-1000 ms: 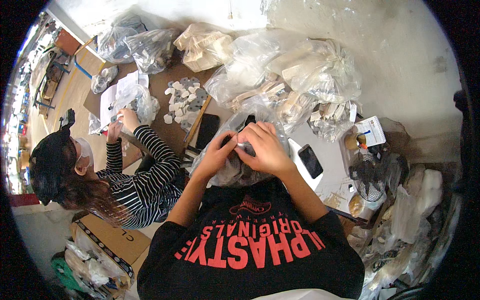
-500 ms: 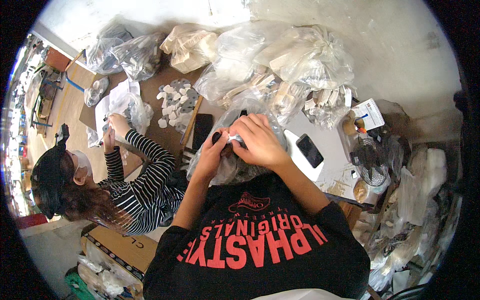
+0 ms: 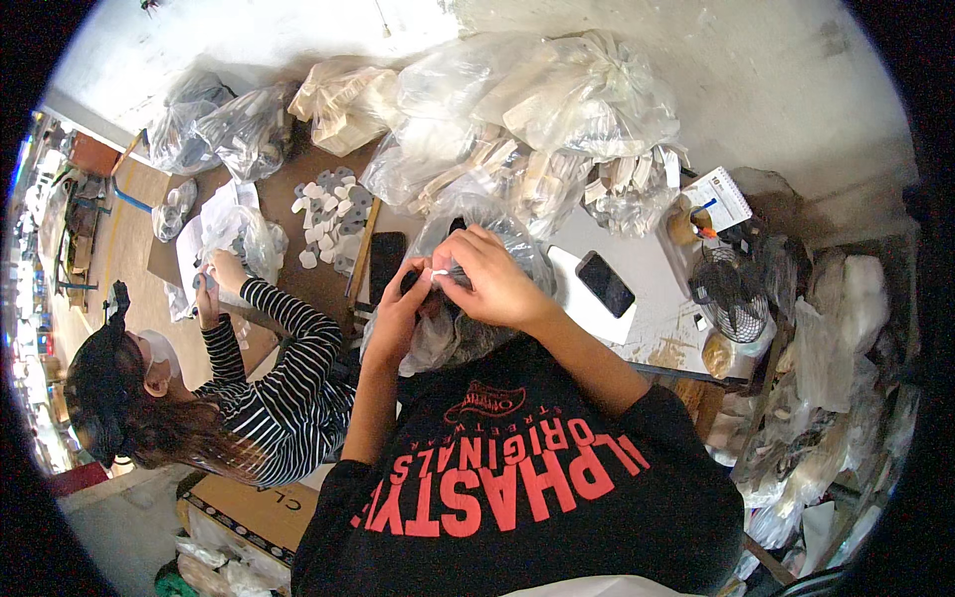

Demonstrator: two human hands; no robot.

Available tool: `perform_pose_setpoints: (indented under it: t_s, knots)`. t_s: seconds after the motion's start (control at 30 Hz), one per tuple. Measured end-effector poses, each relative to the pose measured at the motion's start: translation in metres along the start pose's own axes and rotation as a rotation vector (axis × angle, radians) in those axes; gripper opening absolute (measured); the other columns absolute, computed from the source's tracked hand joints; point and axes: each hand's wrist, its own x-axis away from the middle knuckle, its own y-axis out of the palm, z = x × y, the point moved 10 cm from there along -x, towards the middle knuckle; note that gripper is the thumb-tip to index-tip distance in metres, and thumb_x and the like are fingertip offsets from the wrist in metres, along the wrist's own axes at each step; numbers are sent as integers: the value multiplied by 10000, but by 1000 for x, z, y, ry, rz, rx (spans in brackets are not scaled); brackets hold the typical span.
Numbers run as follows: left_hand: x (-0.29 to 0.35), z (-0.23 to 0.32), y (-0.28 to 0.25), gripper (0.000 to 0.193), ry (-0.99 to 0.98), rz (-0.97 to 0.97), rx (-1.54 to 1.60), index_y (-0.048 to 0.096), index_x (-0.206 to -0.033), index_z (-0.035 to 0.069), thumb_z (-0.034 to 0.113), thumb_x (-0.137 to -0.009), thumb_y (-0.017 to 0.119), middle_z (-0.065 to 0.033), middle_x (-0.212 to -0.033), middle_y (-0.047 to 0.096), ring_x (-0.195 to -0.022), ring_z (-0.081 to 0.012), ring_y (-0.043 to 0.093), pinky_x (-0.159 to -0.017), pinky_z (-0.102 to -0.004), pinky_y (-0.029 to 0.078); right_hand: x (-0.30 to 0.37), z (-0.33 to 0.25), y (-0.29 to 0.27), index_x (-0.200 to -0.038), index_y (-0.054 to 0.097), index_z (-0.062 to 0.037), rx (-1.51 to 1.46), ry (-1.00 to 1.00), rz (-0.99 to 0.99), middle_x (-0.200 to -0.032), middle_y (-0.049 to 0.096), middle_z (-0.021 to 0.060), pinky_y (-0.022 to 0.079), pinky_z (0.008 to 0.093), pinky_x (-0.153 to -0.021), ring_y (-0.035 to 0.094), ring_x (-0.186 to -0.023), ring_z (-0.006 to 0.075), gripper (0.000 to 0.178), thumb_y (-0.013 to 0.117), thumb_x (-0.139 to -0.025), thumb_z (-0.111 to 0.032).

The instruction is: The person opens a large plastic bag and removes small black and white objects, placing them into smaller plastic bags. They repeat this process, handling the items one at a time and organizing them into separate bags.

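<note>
Close together over a clear plastic bag (image 3: 529, 257), my two hands meet fingertip to fingertip. My left hand (image 3: 392, 326) is closed around a small dark piece (image 3: 409, 282), whose exact kind I cannot make out. Between the fingertips of both hands shows a small white strip (image 3: 439, 272), with my right hand (image 3: 497, 284) pinching it from the right. The bag sits in front of my body and holds dark pieces, largely hidden under my hands and forearms.
To the left, a co-worker in a striped sleeve (image 3: 293, 338) handles small items. Many flat white and grey pieces (image 3: 333, 219) lie beyond. Filled plastic bags (image 3: 587, 99) line the wall. A phone (image 3: 605, 284), a small fan (image 3: 731, 294) and a desk calendar (image 3: 721, 199) stand right.
The whole view has shifted slightly. My hands stay together over the bag, and the white strip shows more plainly between my fingertips. The co-worker's hands remain near their bag.
</note>
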Motion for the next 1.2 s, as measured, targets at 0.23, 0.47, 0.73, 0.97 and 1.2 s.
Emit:
perform_pose_setpoints:
  t_s: [0.23,0.47,0.73,0.97,1.2]
  knots:
    - [2,10,8,179,-20,97,19,645,-1194,85,211,-1067,659,45,-875,574,-693,-53,479,-615,-237,360,3,-1,-1,-1029,615,-84,33,-7,15,-979,652,104,447,469,-935,622,-1002,342,168,711,-908,-149]
    - [4,16,9,138,99,34,-50,640,-1164,99,201,-1071,649,54,-868,564,-702,-44,473,-623,-229,361,8,1,-2,-1034,621,-105,-15,52,65,-988,661,84,434,447,-930,623,-1000,326,178,715,-888,-138]
    - [5,13,7,160,43,54,-144,645,-1155,70,213,-1083,636,58,-899,594,-738,-42,501,-644,-218,381,12,7,-2,-1012,621,-115,-39,-16,146,-1024,651,66,435,439,-926,616,-1001,314,176,688,-853,-76]
    - [-4,7,4,160,59,-48,-230,637,-1158,44,156,-1049,669,17,-1066,625,-985,-71,566,-875,-220,450,10,14,2,-985,616,-115,-22,10,145,-955,630,72,437,438,-902,617,-959,313,187,700,-822,-78]
    - [-12,3,3,157,17,-68,-221,630,-1184,70,161,-1059,654,54,-949,586,-778,-29,499,-664,-209,390,16,15,2,-962,610,-106,50,-2,255,-934,622,80,445,455,-864,613,-931,329,193,709,-796,-96]
